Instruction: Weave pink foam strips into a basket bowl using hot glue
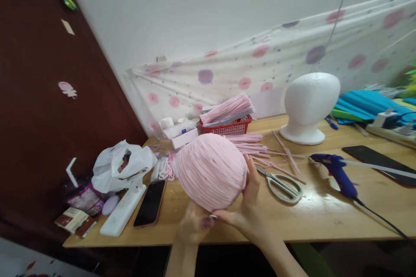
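A round pink dome wrapped in thin paper strips (211, 169) is held just above the wooden table (325, 216). My right hand (247, 207) grips its right side and underside, fingers pressed against the pink surface. Beneath the dome is my left hand (194, 225), with its fingers curled up against the bottom edge. Loose pink strips (260, 149) lie just behind it, and green-handled scissors (283, 185) rest to the right of my right hand.
A blue glue gun (338, 173) with its cord, a white foam head (308, 106), a red basket of pink strips (229, 121), a dark tablet (380, 162), a phone (150, 203), a white remote (123, 210) and a plastic bag (121, 164) sit on the table.
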{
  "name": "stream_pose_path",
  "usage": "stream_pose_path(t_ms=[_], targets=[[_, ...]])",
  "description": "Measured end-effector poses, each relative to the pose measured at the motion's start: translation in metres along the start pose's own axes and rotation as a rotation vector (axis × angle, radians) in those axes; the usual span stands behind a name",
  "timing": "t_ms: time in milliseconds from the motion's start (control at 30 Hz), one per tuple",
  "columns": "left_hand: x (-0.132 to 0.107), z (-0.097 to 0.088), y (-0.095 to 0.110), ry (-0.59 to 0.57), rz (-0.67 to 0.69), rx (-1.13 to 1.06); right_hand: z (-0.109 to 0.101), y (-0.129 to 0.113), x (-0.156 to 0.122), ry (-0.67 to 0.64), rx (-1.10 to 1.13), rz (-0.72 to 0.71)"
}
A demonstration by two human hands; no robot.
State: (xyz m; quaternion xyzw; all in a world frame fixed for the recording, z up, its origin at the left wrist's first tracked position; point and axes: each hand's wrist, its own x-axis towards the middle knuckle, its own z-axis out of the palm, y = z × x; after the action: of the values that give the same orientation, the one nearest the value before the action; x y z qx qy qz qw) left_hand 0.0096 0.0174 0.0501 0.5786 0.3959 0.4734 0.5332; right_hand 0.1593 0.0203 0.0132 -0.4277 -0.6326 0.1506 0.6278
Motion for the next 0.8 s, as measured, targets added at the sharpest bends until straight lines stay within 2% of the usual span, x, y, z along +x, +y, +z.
stream_pose_path(t_ms=[67, 167, 233, 300, 400, 467, 533, 567, 600, 633, 700, 800], targets=[[0.004, 0.001, 0.002, 0.062, 0.006, -0.121, 0.002, 0.001, 0.0, -0.032, -0.087, -0.125], [0.008, 0.007, 0.0, 0.091, 0.012, -0.409, 0.005, -0.001, 0.0, -0.134, -0.102, -0.171], [0.008, 0.007, -0.004, 0.104, 0.041, -0.44, 0.005, -0.001, -0.002, -0.165, -0.057, -0.142], [0.008, 0.002, -0.005, 0.107, 0.084, -0.361, 0.003, 0.002, -0.004, -0.184, 0.0, -0.101], [0.007, -0.012, 0.001, 0.103, 0.114, -0.157, -0.005, 0.011, -0.006, -0.273, 0.149, 0.072], [0.008, -0.019, 0.008, 0.069, 0.124, 0.037, -0.01, 0.017, -0.005, -0.301, 0.412, 0.251], [0.011, -0.017, 0.012, -0.027, 0.228, 0.437, -0.012, 0.02, -0.003, -0.24, 0.732, 0.416], [0.013, -0.014, 0.011, -0.111, 0.331, 0.763, -0.012, 0.021, -0.002, -0.165, 0.839, 0.492], [0.016, -0.008, 0.008, -0.192, 0.435, 1.059, -0.01, 0.02, -0.001, -0.082, 0.892, 0.567], [0.02, -0.001, 0.004, -0.243, 0.5, 1.23, -0.008, 0.019, 0.0, -0.007, 0.899, 0.633], [0.026, 0.012, -0.005, -0.26, 0.56, 1.32, -0.002, 0.015, 0.001, 0.106, 0.854, 0.727], [0.028, 0.021, -0.011, -0.263, 0.642, 1.288, 0.002, 0.013, 0.003, 0.145, 0.825, 0.756]])
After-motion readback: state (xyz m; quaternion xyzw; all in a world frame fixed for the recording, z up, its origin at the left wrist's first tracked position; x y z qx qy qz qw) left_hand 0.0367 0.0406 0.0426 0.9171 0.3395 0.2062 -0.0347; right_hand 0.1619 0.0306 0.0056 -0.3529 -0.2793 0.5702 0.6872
